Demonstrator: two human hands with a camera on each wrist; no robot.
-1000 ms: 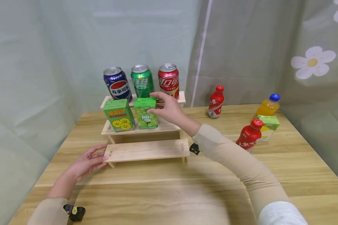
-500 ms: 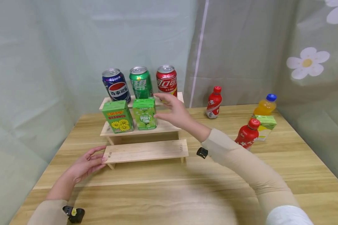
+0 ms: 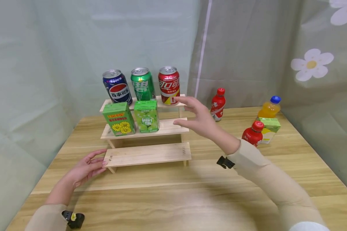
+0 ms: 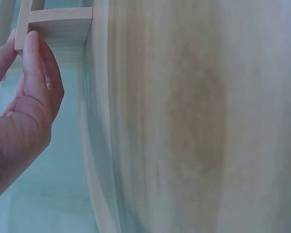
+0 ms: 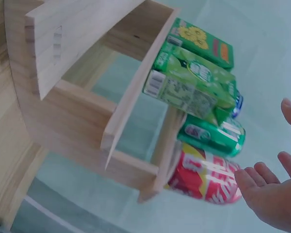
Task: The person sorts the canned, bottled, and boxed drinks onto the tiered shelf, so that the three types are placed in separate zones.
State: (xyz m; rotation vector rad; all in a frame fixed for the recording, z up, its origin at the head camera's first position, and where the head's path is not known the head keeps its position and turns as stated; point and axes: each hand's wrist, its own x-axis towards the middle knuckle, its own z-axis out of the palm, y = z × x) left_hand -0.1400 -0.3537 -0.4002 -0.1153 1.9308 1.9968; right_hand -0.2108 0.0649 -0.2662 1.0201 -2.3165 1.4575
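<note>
A three-step wooden display rack (image 3: 147,155) stands on the table. My left hand (image 3: 85,170) pinches the left end of its lowest board between thumb and fingers, as the left wrist view confirms. Just right of the middle step, my right hand (image 3: 200,120) is spread with nothing in it. Two cartons stand on that step: a green drink box with yellow flowers (image 3: 119,120) at the left and a green grape juice box (image 3: 146,117) in the middle. On the top step are a blue Pepsi can (image 3: 117,87), a green Sprite can (image 3: 143,84) and a red Coca-Cola can (image 3: 169,85).
Several drinks stand on the table's right side: a red bottle (image 3: 218,105) at the back, another red bottle (image 3: 253,133) nearer, an orange drink bottle (image 3: 269,109) and a yellow-green carton (image 3: 269,128). Curtains (image 3: 147,38) hang behind the table.
My right hand has let go of the grape juice box and drawn away to the right. The box stays on the middle step. My left hand keeps its hold on the rack.
</note>
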